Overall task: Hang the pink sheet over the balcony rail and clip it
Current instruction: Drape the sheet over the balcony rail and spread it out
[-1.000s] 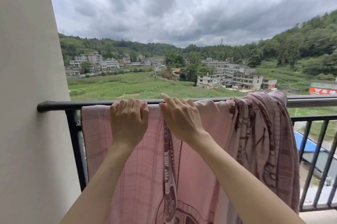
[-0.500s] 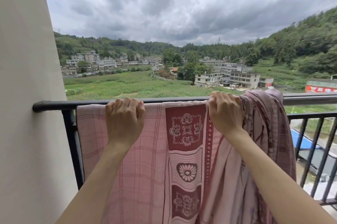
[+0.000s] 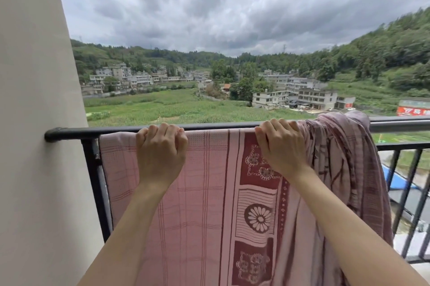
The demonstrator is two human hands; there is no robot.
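Note:
The pink sheet (image 3: pixel 200 192), checked with a dark red flowered band, hangs over the black balcony rail (image 3: pixel 74 133). Its left part lies spread flat; its right part is bunched in a thick fold (image 3: pixel 344 160) on the rail. My left hand (image 3: pixel 160 153) grips the sheet's top edge on the rail, fingers curled over it. My right hand (image 3: pixel 281 148) grips the top edge further right, just beside the bunched fold. No clip is in view.
A beige wall (image 3: pixel 35 122) closes off the left, where the rail ends. Bare rail (image 3: pixel 400 125) and black vertical bars (image 3: pixel 414 204) continue to the right of the sheet. Beyond lie fields, buildings and hills far below.
My right hand moved right along the rail from beside my left hand, spreading the sheet so the flowered band shows flat. My left hand kept its grip.

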